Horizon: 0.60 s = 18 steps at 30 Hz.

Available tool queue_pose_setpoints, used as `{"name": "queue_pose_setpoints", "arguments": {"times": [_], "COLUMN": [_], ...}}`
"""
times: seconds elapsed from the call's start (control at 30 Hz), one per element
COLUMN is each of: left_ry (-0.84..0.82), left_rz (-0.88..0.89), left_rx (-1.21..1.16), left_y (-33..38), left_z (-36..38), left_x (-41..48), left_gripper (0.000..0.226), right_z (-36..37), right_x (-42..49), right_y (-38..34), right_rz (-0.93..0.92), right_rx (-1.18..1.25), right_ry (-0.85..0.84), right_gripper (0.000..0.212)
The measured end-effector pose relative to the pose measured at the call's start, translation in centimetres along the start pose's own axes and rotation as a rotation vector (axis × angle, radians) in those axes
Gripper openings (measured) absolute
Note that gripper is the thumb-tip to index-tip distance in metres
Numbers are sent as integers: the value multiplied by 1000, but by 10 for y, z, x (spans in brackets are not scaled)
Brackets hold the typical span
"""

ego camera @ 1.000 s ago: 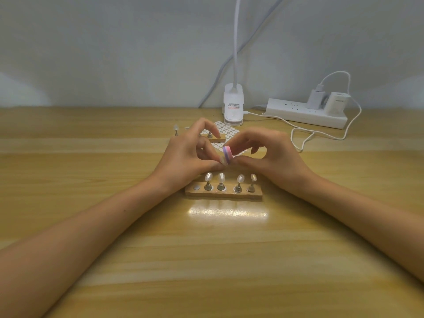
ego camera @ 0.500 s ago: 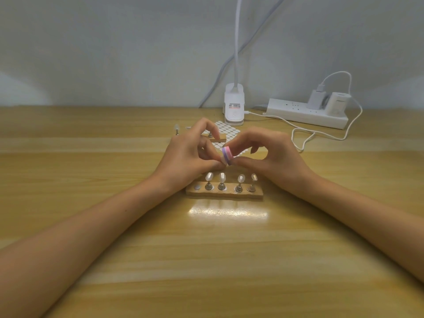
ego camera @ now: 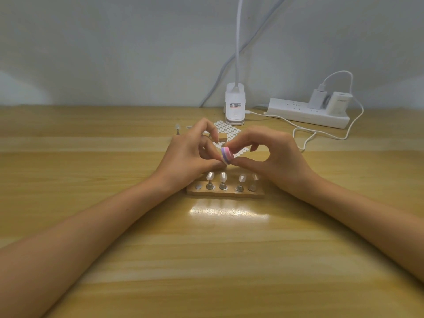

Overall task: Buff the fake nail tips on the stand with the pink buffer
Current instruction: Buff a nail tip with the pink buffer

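The right hand (ego camera: 275,161) pinches a small round buffer with pink and purple layers (ego camera: 226,156) between thumb and forefinger, holding it on edge in the air just above and behind the flat wooden stand (ego camera: 224,193). Four pale oval fake nail tips (ego camera: 222,176) stand upright on metal posts on the stand, which lies on the light wooden surface (ego camera: 206,249). The left hand (ego camera: 185,157) has its fingers curled, thumb and fingertip meeting against the buffer's left face, though I cannot tell whether they pinch anything there.
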<state>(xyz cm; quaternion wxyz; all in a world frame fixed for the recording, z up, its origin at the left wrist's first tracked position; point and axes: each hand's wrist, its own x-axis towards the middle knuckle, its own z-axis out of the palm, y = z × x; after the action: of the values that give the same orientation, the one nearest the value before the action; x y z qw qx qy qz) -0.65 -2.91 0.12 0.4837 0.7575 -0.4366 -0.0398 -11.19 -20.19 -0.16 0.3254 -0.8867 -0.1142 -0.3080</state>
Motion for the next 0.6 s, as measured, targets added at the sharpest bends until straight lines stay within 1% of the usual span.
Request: {"name": "queue_pose_setpoints", "arguments": {"times": [0.07, 0.17, 0.27, 0.37, 0.43, 0.53, 0.6], "left_ry": [-1, -6, -6, -2, -3, -5, -3], "left_rz": [-1, -8, -6, -10, -11, -12, -14], "left_rx": [9, -3, 1, -3, 2, -3, -3], "left_y": [0, 0, 0, 0, 0, 0, 0], "left_z": [0, 0, 0, 0, 0, 0, 0], "left_x": [0, 0, 0, 0, 0, 0, 0], "left_gripper": [44, 44, 44, 44, 44, 44, 43], "right_z": [-1, 0, 0, 0, 0, 0, 0], "right_x": [0, 0, 0, 0, 0, 0, 0], "right_y": [0, 0, -1, -1, -1, 0, 0], "right_rz": [36, -8, 24, -25, 31, -7, 19], "right_rx": [27, -10, 9, -17, 16, -2, 22], "right_ry": [-18, -11, -12, -1, -28, -2, -19], "right_gripper": [12, 12, 11, 10, 11, 11, 11]}}
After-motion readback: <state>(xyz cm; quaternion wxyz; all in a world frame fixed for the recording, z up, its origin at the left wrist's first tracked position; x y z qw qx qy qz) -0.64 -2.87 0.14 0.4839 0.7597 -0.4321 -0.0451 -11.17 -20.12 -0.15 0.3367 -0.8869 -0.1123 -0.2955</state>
